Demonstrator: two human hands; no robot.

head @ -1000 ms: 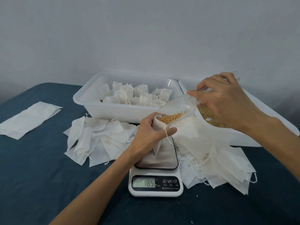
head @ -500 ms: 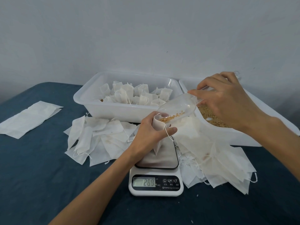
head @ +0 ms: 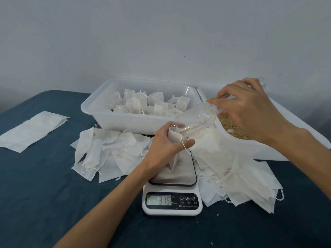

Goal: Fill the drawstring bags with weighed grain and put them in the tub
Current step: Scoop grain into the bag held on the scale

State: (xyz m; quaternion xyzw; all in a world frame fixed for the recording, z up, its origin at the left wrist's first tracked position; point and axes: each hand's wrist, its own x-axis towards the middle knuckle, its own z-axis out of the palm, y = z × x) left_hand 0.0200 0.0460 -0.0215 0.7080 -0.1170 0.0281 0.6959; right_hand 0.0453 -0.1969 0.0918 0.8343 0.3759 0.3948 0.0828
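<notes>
The small white drawstring bag (head: 173,140) stands on the steel platter of the white digital scale (head: 172,194), which reads 31.5; your left hand (head: 165,146) grips its neck, your right hand (head: 250,111) holds the clear plastic scoop (head: 195,120) tilted into its mouth, a few grains left inside; loose empty bags (head: 107,151) crowd both sides, the white plastic tub of filled bags (head: 129,120) just behind; dark blue table (head: 44,194) lies open at your near left.

A small white fabric drawstring bag (head: 173,140) stands upright on the steel platform of a white digital kitchen scale (head: 172,194) reading 31.5, its mouth open under a tilted clear plastic scoop (head: 195,119) with a few golden grains (head: 189,130). Filled white bags (head: 148,104) crowd the white rectangular plastic tub (head: 125,122) behind.
</notes>
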